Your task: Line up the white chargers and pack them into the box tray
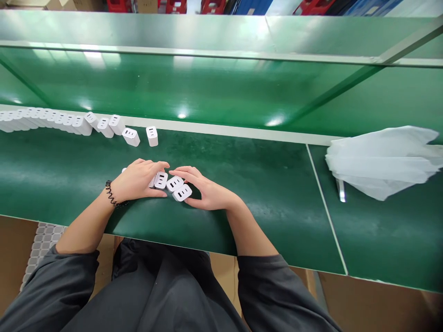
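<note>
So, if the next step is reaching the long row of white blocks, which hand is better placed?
Left, probably: the left hand is nearer that row; the right hand is farther off, by the front blocks.

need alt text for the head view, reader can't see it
A person's left hand and right hand curve around white slotted blocks on a green worktop. More such blocks line its far edge at left; thin white sheeting lies at right.
</note>
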Motion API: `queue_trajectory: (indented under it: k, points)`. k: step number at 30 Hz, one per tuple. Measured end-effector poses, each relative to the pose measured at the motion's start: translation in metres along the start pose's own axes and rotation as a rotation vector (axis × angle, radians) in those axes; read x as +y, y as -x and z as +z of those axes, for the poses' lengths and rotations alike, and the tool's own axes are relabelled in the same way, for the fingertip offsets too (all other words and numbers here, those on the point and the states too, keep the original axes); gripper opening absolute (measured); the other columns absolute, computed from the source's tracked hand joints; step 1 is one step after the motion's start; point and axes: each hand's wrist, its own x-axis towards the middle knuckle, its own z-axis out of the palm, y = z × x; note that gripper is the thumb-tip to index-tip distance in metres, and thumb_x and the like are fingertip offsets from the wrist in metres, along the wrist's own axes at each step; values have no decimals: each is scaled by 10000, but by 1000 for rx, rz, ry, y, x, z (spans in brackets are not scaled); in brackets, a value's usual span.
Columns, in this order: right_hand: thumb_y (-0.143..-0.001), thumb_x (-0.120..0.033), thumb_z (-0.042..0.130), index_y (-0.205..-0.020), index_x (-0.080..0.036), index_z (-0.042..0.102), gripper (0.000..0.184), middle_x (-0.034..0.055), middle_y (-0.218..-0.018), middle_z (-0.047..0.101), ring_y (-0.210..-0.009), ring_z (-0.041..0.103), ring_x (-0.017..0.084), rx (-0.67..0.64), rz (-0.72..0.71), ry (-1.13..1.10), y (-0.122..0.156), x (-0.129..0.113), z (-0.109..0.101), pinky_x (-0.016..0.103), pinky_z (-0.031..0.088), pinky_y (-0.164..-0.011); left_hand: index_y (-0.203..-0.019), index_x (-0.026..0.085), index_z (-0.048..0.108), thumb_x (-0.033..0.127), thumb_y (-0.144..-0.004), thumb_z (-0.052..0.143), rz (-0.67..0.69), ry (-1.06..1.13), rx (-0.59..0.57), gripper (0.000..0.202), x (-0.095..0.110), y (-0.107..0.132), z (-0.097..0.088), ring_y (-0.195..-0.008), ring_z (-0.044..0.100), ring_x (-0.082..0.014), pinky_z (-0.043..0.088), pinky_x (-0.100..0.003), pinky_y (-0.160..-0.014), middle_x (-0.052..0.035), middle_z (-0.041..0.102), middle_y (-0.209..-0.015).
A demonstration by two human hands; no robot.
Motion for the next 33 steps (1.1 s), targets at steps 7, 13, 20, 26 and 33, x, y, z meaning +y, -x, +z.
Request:
queue_trajectory:
  k: [7, 13, 20, 26, 33]
  points:
    - [-805, -153, 642, -1387, -270, 451, 624, 89, -1353, 532, -1278, 498, 266, 14, 11, -35, -1, -1, -1, 492, 462, -1102, -1278, 231, 494, 560, -836, 708, 7, -30, -43, 592, -7, 1, -4, -1048, 660, -239, 419, -345, -880, -50, 682, -1211]
    - [-785, -179, 657, -1350, -274, 482, 599, 84, -1321, 549, -1233, 533, 267, 40, 40, -56, -1, -2, -3, 475, 508, -1042, -1219, 236, 532, 584, -836, 686, -19, -53, -61, 539, -6, 0, -5, -940, 670, -228, 440, -323, -806, -34, 699, -1094]
    - [-784, -175, 664, -1338, -276, 486, 591, 80, -1313, 547, -1223, 545, 260, 45, 51, -60, 0, -1, -4, 464, 521, -1029, -1193, 248, 552, 578, -830, 681, -58, -59, -94, 507, -4, 0, -8, -865, 654, -226, 439, -308, -733, -25, 691, -1019]
    - [-806, -151, 647, -1392, -275, 461, 628, 85, -1365, 522, -1291, 509, 262, 14, 19, -64, 1, 2, -3, 476, 464, -1106, -1209, 243, 545, 551, -816, 704, -87, -57, -116, 523, -7, 2, -14, -896, 649, -225, 431, -291, -733, -28, 689, -1063]
    - [-828, -227, 669, -1410, -285, 443, 627, 90, -1343, 510, -1242, 531, 263, 8, 51, -39, 1, 2, -4, 456, 498, -1062, -1237, 252, 551, 567, -825, 692, -93, -54, -154, 536, -5, 2, -13, -902, 652, -233, 431, -291, -735, -32, 693, -1045]
